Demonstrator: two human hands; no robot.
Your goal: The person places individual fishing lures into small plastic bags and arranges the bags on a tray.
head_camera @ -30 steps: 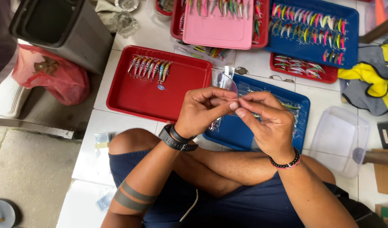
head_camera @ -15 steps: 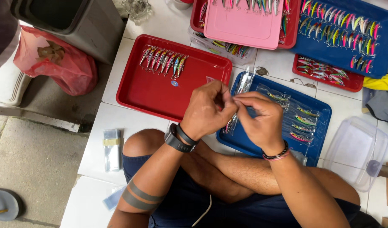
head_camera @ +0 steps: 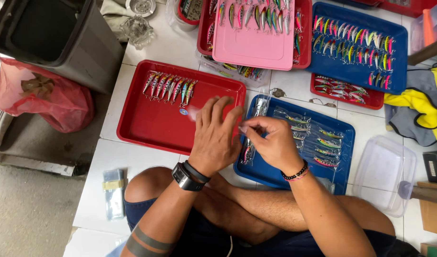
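We pinch clear lure packet (head_camera: pixel 253 124) in right hand (head_camera: pixel 275 145), just above blue tray (head_camera: pixel 344 157); left hand (head_camera: pixel 216 138) open, fingers spread beside it. Bagging step, seemingly; next calls for sealing, laying packet down.

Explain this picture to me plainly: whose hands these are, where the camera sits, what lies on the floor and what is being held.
There is one view, from a camera worn on the person's head, looking down at their own hands and crossed legs. They sit on a white tiled floor.

The left hand, with a black watch on the wrist, is spread open over a red tray that holds a row of small fishing lures. The right hand, with a bead bracelet, pinches a clear plastic sleeve with a lure inside, above a blue tray of bagged lures.

Further off lie more trays of colourful lures, a pink lid, a clear plastic tub, a dark bin and a red bag.
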